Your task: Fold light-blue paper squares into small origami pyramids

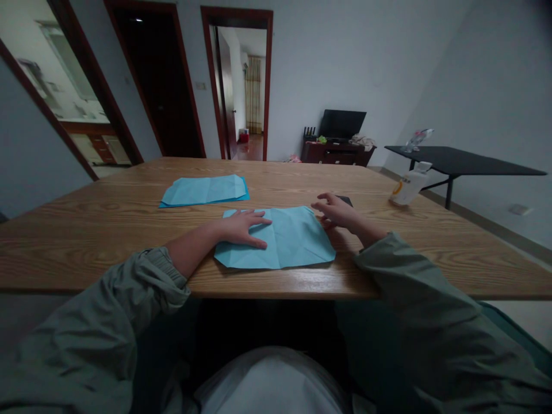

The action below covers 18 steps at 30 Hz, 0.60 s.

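A light blue sheet of paper [295, 238] lies in front of me, with a crease down its middle and others across it; its corners are angled. My left hand [241, 228] rests flat on its left half, fingers spread. At the sheet's far right corner is my right hand [338, 213], its fingers apart and slightly bent, with nothing visible held in them. Whether its fingertips touch the paper I cannot tell. Farther back on the left, another creased light blue sheet [207, 190] lies on top of darker blue paper [235, 198].
Everything lies on a wooden table [129, 241]. A dark flat object [345, 200] is partly hidden behind my right hand. A white bottle [407, 187] stands toward the right edge. Beyond are a black table [466, 160] and a low cabinet [336, 152] with a screen [342, 123].
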Available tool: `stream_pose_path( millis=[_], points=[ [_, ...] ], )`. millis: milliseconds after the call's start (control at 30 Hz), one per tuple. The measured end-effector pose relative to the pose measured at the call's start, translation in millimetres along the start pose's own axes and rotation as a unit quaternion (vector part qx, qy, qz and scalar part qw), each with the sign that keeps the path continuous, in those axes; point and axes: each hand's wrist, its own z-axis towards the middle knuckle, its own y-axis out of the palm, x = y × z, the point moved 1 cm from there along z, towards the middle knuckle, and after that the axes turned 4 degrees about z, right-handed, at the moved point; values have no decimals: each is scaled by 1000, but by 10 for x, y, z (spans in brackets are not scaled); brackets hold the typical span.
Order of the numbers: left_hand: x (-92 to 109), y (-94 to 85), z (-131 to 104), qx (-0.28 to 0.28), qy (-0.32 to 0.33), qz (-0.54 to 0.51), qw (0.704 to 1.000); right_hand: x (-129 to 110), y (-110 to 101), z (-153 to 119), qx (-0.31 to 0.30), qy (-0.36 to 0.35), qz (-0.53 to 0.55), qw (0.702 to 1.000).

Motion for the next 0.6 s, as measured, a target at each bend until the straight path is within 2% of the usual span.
stream_pose_path(
  millis=[133, 267, 333, 467, 600],
  points=[
    [-12, 6, 1, 4, 0, 2, 1000, -17, 53, -57, -29, 20, 57, 998],
    [-12, 0, -3, 6, -1, 4, 1000, -48, 74, -74, -50, 10, 201, 978],
    [-4, -4, 3, 5, -2, 7, 1000, -76, 70, -60, -42, -16, 287, 957],
    [45, 2, 61, 7, 3, 17, 1000, -199, 80, -58, -23, -70, 442, 894],
    [152, 25, 179, 19, 14, 31, 999, -344, 206, -118, -41, -120, 485, 865]
  ],
)
